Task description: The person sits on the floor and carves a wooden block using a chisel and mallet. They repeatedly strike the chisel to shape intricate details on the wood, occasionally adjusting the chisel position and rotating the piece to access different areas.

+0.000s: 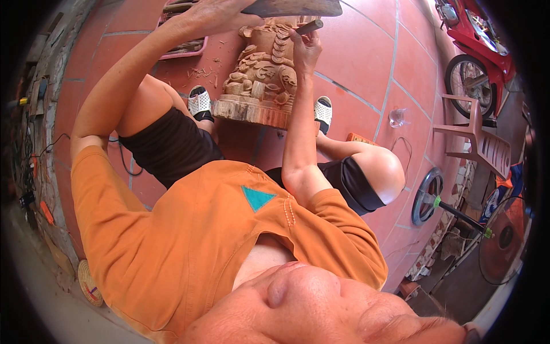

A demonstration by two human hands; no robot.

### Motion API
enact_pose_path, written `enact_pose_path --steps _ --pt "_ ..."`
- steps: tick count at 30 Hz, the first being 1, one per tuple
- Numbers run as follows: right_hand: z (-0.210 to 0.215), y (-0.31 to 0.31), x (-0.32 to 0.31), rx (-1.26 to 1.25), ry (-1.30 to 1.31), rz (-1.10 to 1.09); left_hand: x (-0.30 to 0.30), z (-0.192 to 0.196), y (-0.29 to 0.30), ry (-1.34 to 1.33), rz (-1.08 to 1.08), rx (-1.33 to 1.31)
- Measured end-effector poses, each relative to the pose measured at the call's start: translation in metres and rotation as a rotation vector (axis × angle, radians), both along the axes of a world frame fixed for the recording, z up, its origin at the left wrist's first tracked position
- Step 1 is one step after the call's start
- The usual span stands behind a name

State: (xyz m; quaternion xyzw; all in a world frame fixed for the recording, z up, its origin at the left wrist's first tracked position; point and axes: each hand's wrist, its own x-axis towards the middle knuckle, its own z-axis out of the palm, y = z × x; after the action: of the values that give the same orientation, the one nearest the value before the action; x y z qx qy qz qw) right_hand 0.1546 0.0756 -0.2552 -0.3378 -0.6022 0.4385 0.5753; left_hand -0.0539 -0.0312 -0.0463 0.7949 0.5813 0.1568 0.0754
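A carved wooden figure [263,74], with rows of coin-like discs and rounded shapes, stands on a rough log base [252,113] between my feet. My left hand [215,16], partly cut off by the upper edge, is closed around a flat, dark paddle-like wooden mallet [298,7]. The mallet is held over the top of the carving. Against the carving's upper right side, my right hand [307,50] grips a chisel by its round handle [309,27]. The mallet is close to the handle's end; whether they touch I cannot tell. The chisel's cutting edge is hidden.
Wood shavings [203,73] lie on the red tiles left of the carving, near a pink tray [186,51] of tools. At right are a clear cup [397,117], a plastic chair [478,135], a red motorbike [478,57] and a fan [504,238]. Clutter lines the left wall.
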Motion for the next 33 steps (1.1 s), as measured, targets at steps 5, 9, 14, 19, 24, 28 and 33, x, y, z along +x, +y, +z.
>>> enact_pose_path --steps 5,9,14,19,24,28,33 --pt "0.003 -0.006 -0.005 0.017 -0.034 0.027 0.002 0.000 -0.002 -0.002 -0.035 0.024" --pt "0.014 -0.011 -0.007 0.024 -0.027 0.019 0.005 0.004 -0.007 -0.036 -0.050 0.016" --pt "0.009 -0.008 -0.007 0.019 -0.079 0.021 0.009 0.012 -0.009 -0.027 -0.035 -0.017" --pt "0.008 -0.007 -0.007 0.014 -0.128 0.023 0.009 0.006 -0.010 -0.077 -0.069 0.020" --pt "0.002 -0.004 -0.013 0.082 -0.106 0.000 0.018 0.011 -0.010 -0.073 0.003 -0.176" --pt "0.006 -0.006 -0.015 0.053 -0.126 0.002 0.007 -0.008 -0.006 -0.042 -0.093 -0.086" --pt "0.025 -0.017 -0.011 0.050 -0.162 -0.022 0.012 -0.006 -0.006 -0.103 -0.071 -0.031"
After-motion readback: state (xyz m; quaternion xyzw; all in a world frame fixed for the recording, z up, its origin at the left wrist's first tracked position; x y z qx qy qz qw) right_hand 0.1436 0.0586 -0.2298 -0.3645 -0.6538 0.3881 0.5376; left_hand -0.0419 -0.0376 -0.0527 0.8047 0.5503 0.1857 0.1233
